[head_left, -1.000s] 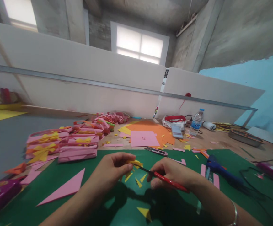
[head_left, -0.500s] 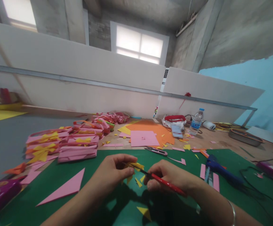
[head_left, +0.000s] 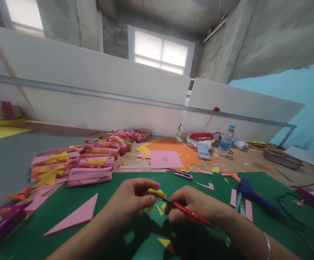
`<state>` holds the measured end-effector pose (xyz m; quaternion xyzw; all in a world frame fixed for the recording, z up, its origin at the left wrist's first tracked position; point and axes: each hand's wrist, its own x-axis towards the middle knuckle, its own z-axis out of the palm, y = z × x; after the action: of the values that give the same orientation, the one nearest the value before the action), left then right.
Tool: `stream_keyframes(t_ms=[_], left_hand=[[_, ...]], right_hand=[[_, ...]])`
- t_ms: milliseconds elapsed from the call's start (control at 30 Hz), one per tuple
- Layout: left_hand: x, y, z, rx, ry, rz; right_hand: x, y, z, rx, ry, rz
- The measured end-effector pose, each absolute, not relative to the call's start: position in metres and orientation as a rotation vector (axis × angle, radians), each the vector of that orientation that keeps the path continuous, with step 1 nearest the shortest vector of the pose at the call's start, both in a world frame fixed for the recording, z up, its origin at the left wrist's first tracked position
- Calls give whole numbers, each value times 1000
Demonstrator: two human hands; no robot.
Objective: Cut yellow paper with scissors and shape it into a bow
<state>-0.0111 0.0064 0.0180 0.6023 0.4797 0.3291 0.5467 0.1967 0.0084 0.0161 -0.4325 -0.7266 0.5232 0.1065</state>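
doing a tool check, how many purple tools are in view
2: one purple tool at the left edge, a second purple tool at the right edge, both cut off; others may be hidden.

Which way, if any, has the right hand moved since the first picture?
Yes, the right hand has shifted slightly left, judged against the snips.

- Left grip [head_left: 132, 196]: a bare human hand, five-fingered shape partly hidden.
- Left forearm [head_left: 94, 225]: bare, tapering toward the wrist.
- Right grip [head_left: 197, 198]: likewise a bare hand.
- Right forearm [head_left: 242, 225]: bare, worn with a thin, shiny silver-coloured bangle [head_left: 267, 245], narrow and smoothly curved.
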Motion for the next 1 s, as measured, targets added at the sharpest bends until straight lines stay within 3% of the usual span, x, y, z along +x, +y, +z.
stream_keyframes(t_ms=[1000], left_hand=[[-14,11,9,1383,1028,808]], right_hand=[[198,10,16,-1285,-2227,1430]])
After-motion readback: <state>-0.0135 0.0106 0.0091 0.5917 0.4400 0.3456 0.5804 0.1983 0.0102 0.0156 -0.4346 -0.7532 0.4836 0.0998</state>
